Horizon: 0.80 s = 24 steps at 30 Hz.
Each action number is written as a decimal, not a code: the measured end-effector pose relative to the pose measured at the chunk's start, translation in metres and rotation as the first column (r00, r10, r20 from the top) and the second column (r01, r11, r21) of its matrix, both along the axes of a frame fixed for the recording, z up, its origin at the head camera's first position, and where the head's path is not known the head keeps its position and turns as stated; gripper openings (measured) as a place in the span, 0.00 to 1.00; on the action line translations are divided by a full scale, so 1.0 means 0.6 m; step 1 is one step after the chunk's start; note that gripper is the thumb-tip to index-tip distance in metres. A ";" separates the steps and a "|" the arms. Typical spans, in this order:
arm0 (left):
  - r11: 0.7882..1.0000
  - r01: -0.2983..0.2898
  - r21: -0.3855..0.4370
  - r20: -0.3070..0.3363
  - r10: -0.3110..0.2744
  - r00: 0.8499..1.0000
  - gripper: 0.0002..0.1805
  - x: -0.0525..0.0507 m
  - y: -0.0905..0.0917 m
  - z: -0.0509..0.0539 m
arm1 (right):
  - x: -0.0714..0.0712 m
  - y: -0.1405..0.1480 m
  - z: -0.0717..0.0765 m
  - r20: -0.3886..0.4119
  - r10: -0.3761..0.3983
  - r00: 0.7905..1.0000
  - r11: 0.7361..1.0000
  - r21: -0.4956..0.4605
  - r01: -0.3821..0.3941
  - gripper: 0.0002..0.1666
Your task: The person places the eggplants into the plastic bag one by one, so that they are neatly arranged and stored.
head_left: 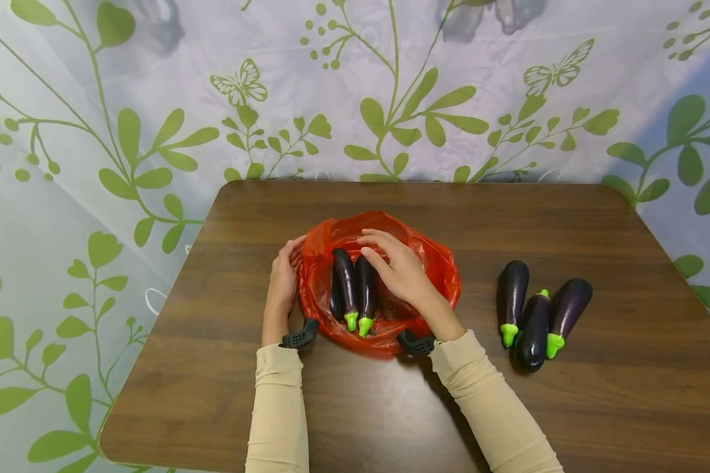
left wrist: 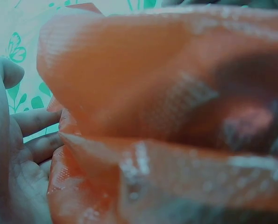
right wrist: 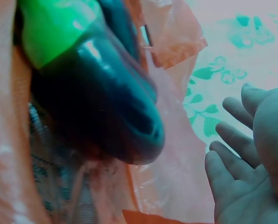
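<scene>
A red plastic bag (head_left: 444,263) stands wide-mouthed on the table with three eggplants (head_left: 346,282) inside; the leftmost one is partly hidden. My left hand (head_left: 282,279) lies along the bag's left outer side, its fingers (left wrist: 38,122) touching the plastic and the thumb held apart. Over the right part of the bag's mouth hovers my right hand (head_left: 399,266), fingers extended and holding nothing. The right wrist view shows an eggplant (right wrist: 101,98) with a bright green cap in the bag, apart from the spread right hand (right wrist: 251,172).
To the right of the bag, three more eggplants (head_left: 531,332) lie close together on the brown wooden table (head_left: 201,368). A cloth (head_left: 307,131) printed with green leaves and butterflies hangs behind the table. Dark wrist devices (head_left: 300,335) sit on both wrists.
</scene>
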<state>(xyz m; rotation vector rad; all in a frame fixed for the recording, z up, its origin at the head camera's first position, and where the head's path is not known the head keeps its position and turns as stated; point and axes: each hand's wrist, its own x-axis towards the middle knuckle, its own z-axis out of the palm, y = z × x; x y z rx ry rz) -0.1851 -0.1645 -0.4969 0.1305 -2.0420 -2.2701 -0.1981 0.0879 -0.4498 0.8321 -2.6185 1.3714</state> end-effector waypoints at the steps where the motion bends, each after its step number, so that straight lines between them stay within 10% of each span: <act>1: 1.000 -0.001 0.004 -0.004 0.001 1.000 0.30 0.000 0.000 0.000 | 0.001 0.001 0.003 -0.003 0.003 1.000 1.000 -0.001 -0.003 0.21; 24: 1.000 -0.009 -0.001 -0.001 0.009 1.000 0.32 0.002 0.001 0.000 | 0.016 0.036 0.069 -0.099 0.007 0.995 1.000 0.003 -0.007 0.21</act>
